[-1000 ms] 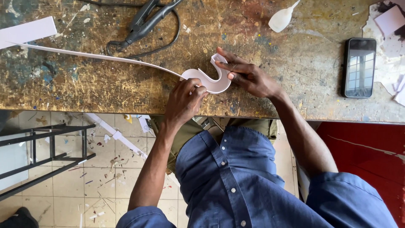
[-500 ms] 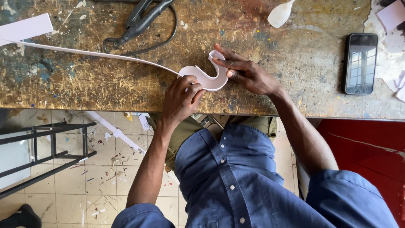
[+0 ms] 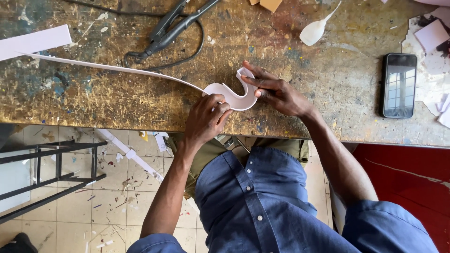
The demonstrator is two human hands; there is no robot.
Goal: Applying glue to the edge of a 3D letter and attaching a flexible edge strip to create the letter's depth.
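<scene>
A long white strip runs across the scratched wooden workbench from the far left and ends in an S-shaped curl near the front edge. My left hand presses its fingers on the left bend of the curl. On the right end of the curl my right hand pinches the strip between thumb and fingers. Both arms are in blue sleeves.
A black smartphone lies to the right. A black corded tool lies at the back, a white plastic spoon beyond my right hand. White paper scraps sit far right, a black metal stool frame on the tiled floor.
Both hands stay on the curl, with only small finger shifts. The view has drifted slightly.
</scene>
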